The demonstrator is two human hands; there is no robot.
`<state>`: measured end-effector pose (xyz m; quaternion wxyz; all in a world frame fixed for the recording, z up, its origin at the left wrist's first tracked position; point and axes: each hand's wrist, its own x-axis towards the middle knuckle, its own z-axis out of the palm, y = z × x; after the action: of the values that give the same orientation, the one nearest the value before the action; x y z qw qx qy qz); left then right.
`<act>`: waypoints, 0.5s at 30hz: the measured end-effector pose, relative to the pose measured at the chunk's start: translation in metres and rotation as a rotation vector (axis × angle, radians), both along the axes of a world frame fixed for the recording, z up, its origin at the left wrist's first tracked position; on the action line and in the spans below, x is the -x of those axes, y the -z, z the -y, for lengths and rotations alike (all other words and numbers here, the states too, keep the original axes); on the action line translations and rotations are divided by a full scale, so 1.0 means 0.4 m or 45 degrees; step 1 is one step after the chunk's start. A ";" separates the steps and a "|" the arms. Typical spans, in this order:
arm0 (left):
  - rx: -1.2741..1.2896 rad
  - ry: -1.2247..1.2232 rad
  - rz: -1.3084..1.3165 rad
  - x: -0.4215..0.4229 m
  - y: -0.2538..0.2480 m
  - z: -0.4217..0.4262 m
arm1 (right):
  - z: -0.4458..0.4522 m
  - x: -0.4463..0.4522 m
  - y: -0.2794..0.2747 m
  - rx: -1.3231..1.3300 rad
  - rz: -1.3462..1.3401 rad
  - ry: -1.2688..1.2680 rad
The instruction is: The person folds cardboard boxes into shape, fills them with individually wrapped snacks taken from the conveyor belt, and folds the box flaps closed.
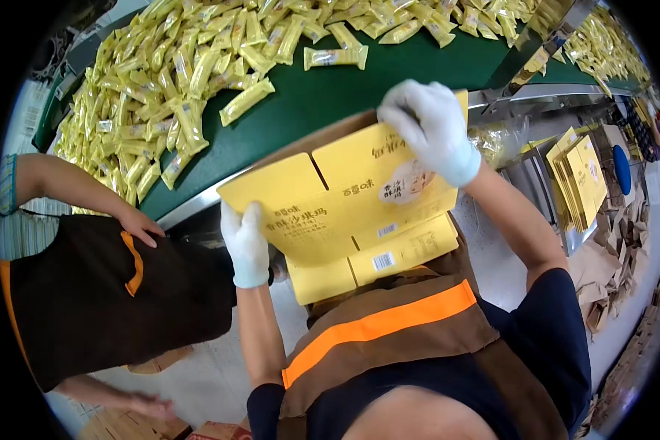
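Note:
A yellow printed carton (330, 194), partly folded, is held in front of my brown apron, beside the green belt. My left hand (246, 246), in a white glove, grips the carton's left edge, with the thumb on the printed face. My right hand (434, 128), also white-gloved, is closed at the top right edge of the carton, fingers bent over it. The lower flap with a barcode (383, 261) hangs toward my apron. Part of the brown inner side shows along the top edge.
Many yellow wrapped packets (191, 81) lie on the green belt (308, 95). A metal post (543, 44) stands at the right. Flat yellow cartons (579, 176) are stacked beyond my right arm. A co-worker in a dark apron (125, 301) stands at the left. Brown paper (612, 268) lies at the right.

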<state>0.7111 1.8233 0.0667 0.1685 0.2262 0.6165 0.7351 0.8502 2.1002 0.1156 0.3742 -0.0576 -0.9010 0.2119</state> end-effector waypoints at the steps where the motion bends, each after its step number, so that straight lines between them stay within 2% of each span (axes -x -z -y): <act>1: 0.006 -0.032 -0.011 0.001 -0.007 -0.008 | -0.001 0.019 -0.007 0.047 -0.013 -0.028; 2: -0.054 0.042 -0.021 0.022 0.010 0.010 | -0.005 0.036 -0.015 0.102 -0.018 -0.063; 4: -0.165 0.020 0.122 0.033 -0.008 0.020 | -0.026 0.064 -0.024 -0.026 -0.132 -0.268; 6: -0.087 -0.029 0.037 0.040 -0.039 0.022 | -0.022 0.016 -0.092 -0.098 0.411 -0.164; 8: -0.107 0.052 0.050 0.062 -0.061 0.048 | -0.071 -0.001 -0.097 -0.457 0.042 0.123; 9: -0.176 0.066 0.008 0.068 -0.074 0.048 | -0.071 -0.034 -0.124 -0.046 0.038 -0.001; 10: -0.137 0.002 0.035 0.074 -0.087 0.054 | -0.061 -0.051 -0.119 0.186 0.007 -0.009; 12: -0.282 0.098 0.159 0.106 -0.072 0.083 | -0.044 -0.086 -0.111 0.610 -0.075 -0.031; 13: -0.297 0.170 0.202 0.112 -0.070 0.090 | -0.040 -0.100 -0.091 0.819 -0.031 -0.084; 15: -0.103 0.129 0.371 0.139 -0.038 0.077 | -0.038 -0.131 -0.031 1.211 0.197 -0.187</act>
<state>0.6554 1.7924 0.0817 0.2837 0.1544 0.5434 0.7748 0.9027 2.1153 0.1280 0.2224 -0.1742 -0.7312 0.6209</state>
